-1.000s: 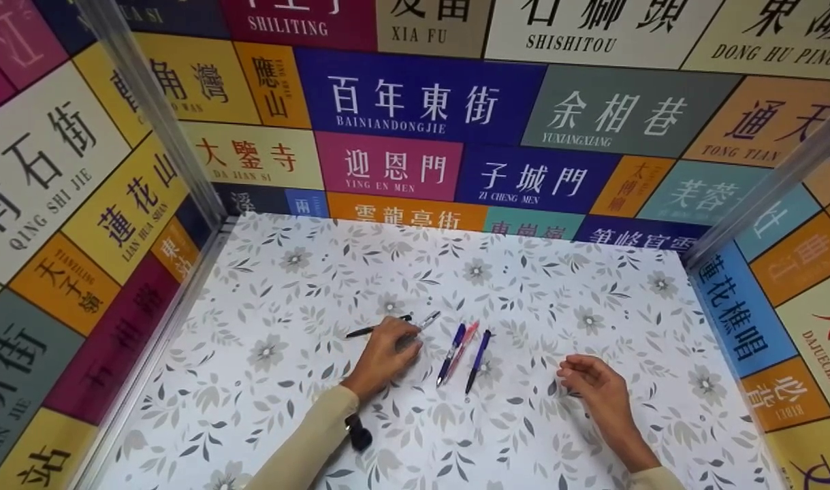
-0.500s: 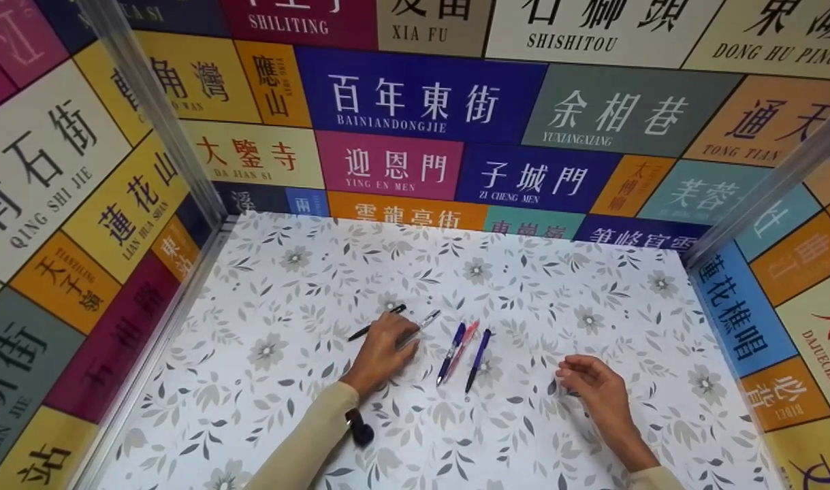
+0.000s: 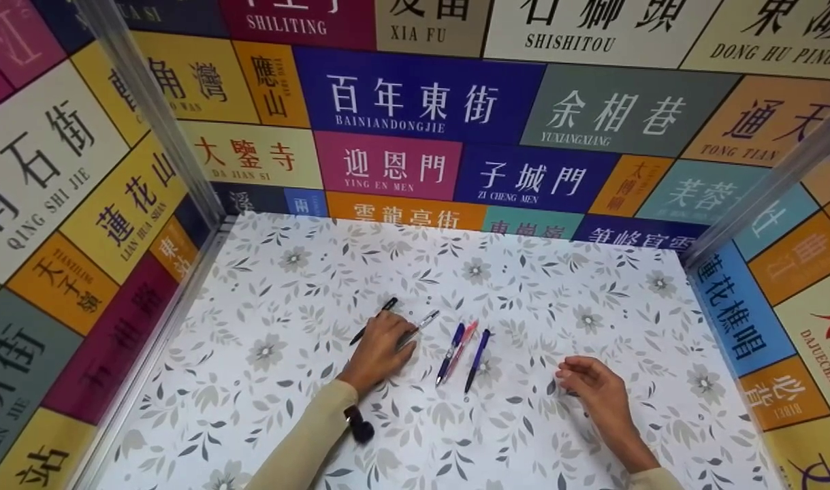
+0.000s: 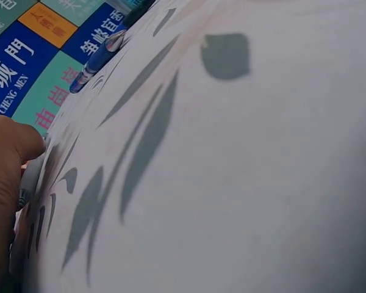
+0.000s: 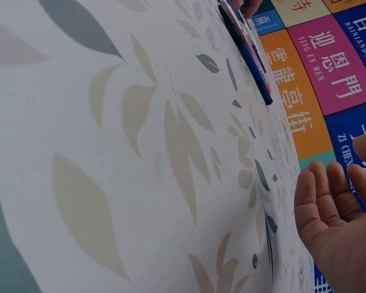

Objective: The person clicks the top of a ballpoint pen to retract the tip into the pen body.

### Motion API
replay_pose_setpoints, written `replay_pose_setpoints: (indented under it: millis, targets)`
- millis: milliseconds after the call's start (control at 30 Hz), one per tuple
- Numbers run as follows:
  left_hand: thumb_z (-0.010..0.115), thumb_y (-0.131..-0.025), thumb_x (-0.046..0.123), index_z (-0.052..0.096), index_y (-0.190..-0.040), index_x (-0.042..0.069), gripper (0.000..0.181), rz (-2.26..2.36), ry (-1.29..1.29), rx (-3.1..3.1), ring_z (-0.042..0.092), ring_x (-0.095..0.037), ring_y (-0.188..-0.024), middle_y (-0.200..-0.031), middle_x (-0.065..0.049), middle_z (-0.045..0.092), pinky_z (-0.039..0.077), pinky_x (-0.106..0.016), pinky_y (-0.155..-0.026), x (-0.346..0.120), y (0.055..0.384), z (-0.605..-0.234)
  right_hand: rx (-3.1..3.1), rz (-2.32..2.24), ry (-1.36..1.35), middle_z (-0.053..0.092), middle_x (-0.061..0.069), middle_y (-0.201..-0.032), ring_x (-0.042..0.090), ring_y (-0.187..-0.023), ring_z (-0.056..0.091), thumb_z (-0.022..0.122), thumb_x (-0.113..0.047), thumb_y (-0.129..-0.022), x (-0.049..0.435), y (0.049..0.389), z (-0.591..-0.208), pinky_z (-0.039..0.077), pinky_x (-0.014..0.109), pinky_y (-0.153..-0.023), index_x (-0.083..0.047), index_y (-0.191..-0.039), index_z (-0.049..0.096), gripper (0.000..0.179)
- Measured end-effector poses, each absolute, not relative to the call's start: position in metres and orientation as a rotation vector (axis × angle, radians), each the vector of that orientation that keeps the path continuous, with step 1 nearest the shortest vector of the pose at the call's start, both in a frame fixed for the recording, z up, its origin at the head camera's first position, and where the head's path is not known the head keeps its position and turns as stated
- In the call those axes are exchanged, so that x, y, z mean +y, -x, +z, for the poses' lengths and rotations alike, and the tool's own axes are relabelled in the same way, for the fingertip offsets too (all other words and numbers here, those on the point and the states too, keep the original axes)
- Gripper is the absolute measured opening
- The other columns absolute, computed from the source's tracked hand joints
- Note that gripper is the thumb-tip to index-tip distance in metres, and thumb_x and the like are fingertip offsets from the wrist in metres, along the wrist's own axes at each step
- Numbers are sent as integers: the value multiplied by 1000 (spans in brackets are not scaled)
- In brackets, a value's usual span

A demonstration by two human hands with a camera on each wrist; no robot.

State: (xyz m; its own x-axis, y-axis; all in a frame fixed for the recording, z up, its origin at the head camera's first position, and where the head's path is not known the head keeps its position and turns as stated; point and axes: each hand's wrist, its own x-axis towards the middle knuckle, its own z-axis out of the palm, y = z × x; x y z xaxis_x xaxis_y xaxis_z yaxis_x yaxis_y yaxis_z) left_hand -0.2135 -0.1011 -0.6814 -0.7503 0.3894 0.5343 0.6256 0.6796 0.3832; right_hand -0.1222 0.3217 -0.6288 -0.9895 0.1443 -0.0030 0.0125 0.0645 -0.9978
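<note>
My left hand (image 3: 380,350) is bent down over two pens on the table. A black pen (image 3: 389,305) sticks out beyond its knuckles, and a clear pen (image 3: 427,318) extends past the index finger. The undersides of the fingers are hidden, so I cannot tell whether they pinch either pen. In the left wrist view the thumb (image 4: 18,143) shows at the left edge. My right hand (image 3: 595,388) hovers at the right with loosely bent fingers and nothing in them; the right wrist view shows its palm (image 5: 348,244).
Between the hands lie a blue-and-clear pen (image 3: 449,357), a pink pen (image 3: 464,344) beside it and a purple pen with a dark grip (image 3: 479,357). A floral cloth (image 3: 523,286) covers the table. Panels with printed place names (image 3: 418,102) wall in the back and sides.
The black pen has swung to a steeper angle, closer to parallel with the clear pen, as my left hand shifted slightly left and down. The right hand and the other pens have stayed put.
</note>
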Motion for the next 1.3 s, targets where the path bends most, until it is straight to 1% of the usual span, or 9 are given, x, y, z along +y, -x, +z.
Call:
replay_pose_setpoints:
  millis: [167, 467, 600, 800, 1033, 1200, 1300]
  targets:
    - [85, -93, 22, 78, -110, 8, 23, -728, 773, -2473, 62, -31, -111, -109, -6, 70, 47, -51, -89, -101, 216, -680, -2212, 2080, 158, 74, 29, -117, 21, -97, 80, 74, 10, -99, 322, 123, -629, 65, 31, -82, 23, -129, 61, 35]
    - [86, -92, 29, 79, -103, 14, 19, -743, 658, -2566, 62, -27, -109, -103, -2, 69, 46, -49, -91, -100, 217, -679, -2219, 2078, 184, 76, 27, -116, 19, -95, 80, 75, 8, -99, 321, 123, -629, 65, 31, -80, 22, -129, 62, 35]
    - [85, -92, 25, 80, -100, 14, 15, -799, 626, -2588, 63, -26, -107, -99, -1, 71, 45, -49, -93, -100, 217, -679, -2222, 2073, 178, 75, 28, -115, 18, -95, 80, 74, 9, -99, 321, 123, -629, 65, 30, -81, 23, -129, 61, 35]
    - [85, -89, 20, 79, -93, 13, 11, -790, 622, -2535, 63, -26, -98, -91, -1, 72, 45, -49, -90, -99, 217, -682, -2232, 2069, 175, 75, 28, -116, 18, -96, 80, 75, 8, -100, 321, 123, -629, 64, 29, -81, 22, -129, 62, 35]
    - [86, -88, 18, 78, -89, 13, 9, -849, 577, -2538, 62, -25, -90, -86, 0, 72, 45, -47, -87, -101, 214, -683, -2217, 2079, 165, 76, 28, -115, 19, -96, 80, 75, 8, -99, 320, 121, -631, 64, 29, -81, 22, -128, 62, 35]
    - [85, -86, 14, 79, -86, 11, 6, -962, 541, -2498, 61, -24, -85, -80, -1, 70, 45, -47, -83, -100, 208, -676, -2185, 2099, 127, 75, 31, -114, 22, -95, 81, 74, 11, -99, 319, 122, -635, 64, 30, -81, 25, -128, 60, 35]
    - [85, -85, 13, 80, -86, 10, 6, -1031, 534, -2448, 62, -24, -83, -79, -2, 71, 47, -46, -82, -97, 205, -668, -2180, 2126, 166, 75, 31, -115, 23, -96, 81, 74, 8, -100, 320, 122, -633, 65, 31, -81, 25, -129, 59, 37]
